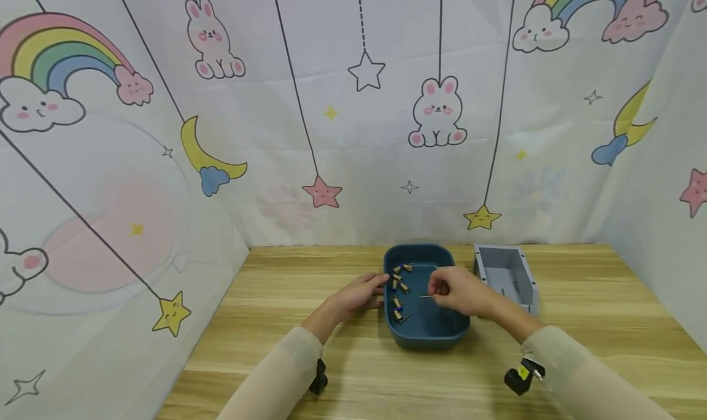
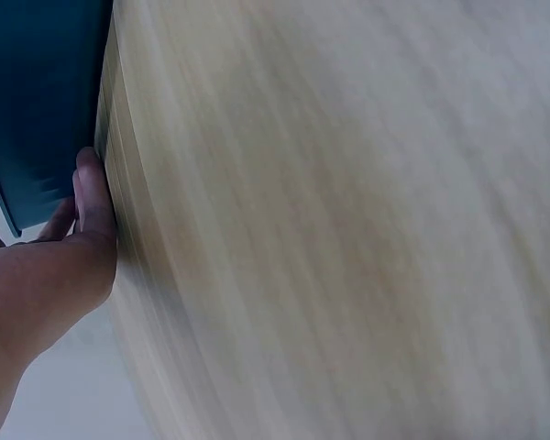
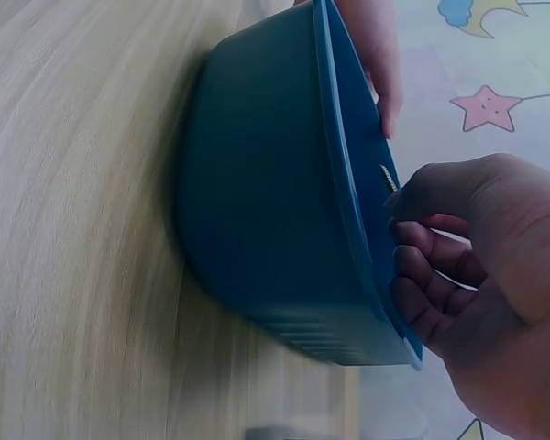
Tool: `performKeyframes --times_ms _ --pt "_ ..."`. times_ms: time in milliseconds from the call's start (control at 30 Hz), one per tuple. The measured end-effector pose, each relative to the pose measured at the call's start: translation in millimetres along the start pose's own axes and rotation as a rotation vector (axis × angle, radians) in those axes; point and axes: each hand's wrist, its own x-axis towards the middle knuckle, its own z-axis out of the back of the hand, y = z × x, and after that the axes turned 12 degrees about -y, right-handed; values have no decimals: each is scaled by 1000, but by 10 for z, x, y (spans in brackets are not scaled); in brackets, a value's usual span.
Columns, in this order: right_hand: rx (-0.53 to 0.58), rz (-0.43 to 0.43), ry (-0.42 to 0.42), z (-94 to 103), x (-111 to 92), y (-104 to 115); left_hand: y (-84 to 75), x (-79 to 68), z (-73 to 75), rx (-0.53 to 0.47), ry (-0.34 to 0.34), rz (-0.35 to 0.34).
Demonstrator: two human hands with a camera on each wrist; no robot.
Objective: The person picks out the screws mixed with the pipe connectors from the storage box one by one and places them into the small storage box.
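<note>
My right hand [image 1: 450,288] pinches a thin screw [image 3: 388,177] between thumb and index finger, over the inside of a dark blue plastic bin [image 1: 427,340]. The screw's threaded end points away from the fingertips. Several small brass-coloured pieces with blue parts [image 1: 397,303] lie along the bin's left side, too small to identify. A short thin metal piece [image 1: 405,317] lies beside the nearest of them. At the bin's left side rests my left hand [image 1: 359,294], fingers against the outer wall and one fingertip at the rim.
Just right of the bin stands a grey open box [image 1: 499,272] with a few thin dark pieces inside. Both sit on a wood-grain table [image 1: 298,266]. A patterned white curtain [image 1: 381,143] hangs behind the table and along its sides.
</note>
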Motion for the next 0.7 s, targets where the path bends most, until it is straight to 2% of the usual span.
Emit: performKeyframes --times_ms 267,700 --pt "0 32 -27 44 -40 -16 2 11 -1 -15 3 12" --pt "-48 1 -45 147 -56 -43 -6 0 3 -17 12 15"
